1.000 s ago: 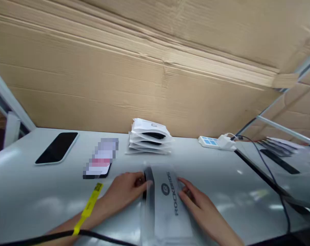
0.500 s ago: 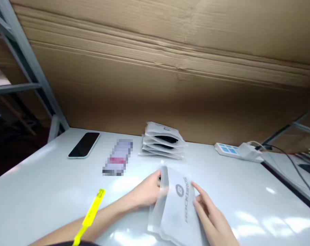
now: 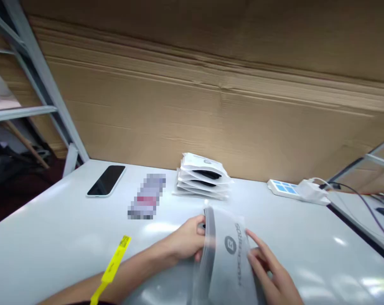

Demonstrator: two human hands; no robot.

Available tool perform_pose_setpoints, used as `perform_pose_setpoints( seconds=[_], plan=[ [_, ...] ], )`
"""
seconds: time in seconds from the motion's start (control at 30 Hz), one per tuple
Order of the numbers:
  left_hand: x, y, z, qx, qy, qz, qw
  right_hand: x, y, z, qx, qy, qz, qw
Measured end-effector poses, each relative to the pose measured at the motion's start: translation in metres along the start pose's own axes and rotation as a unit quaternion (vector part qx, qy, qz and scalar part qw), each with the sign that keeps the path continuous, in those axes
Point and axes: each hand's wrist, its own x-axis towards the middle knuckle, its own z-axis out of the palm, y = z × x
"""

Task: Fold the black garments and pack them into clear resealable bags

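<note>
A frosted white plastic bag [image 3: 222, 271] with a round logo and ROCKBROS lettering stands at the front of the table, its opening facing left. My left hand [image 3: 189, 238] is at that opening, fingers curled and partly behind the translucent film, closed on the bag's edge. A small dark spot shows by the thumb; what it belongs to is unclear. On the bag's right side, my right hand [image 3: 271, 267] grips the edge between thumb and fingers. Behind the bag lies a stack of similar bags [image 3: 203, 176], with black contents showing in several.
A dark-screened phone [image 3: 106, 181] and a pixelated flat object [image 3: 147, 197] lie on the white table [image 3: 67, 228] at the left. A power strip [image 3: 282, 189] with a plugged-in charger [image 3: 310, 190] is at the right. Cardboard [image 3: 147, 106] rises behind, with metal frames either side.
The bag and both hands have shifted slightly right. More of my left hand's curled fingers shows at the opening, and the bag's printed face has turned a little.
</note>
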Motion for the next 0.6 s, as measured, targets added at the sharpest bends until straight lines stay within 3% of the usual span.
perform_pose_setpoints(
  seconds=[0.23,0.43,0.6],
  plan=[
    [-0.004,0.004,-0.002,0.006,-0.016,-0.002,1.0,0.0,0.002,-0.007,0.007,0.006,0.018,1.0],
    [-0.008,0.008,-0.013,-0.014,-0.075,-0.053,0.996,0.006,0.012,-0.015,0.006,0.024,0.017,1.0],
    [-0.013,0.011,-0.023,-0.023,-0.107,-0.049,0.993,0.009,0.023,-0.024,0.008,0.037,0.003,0.999]
  ],
)
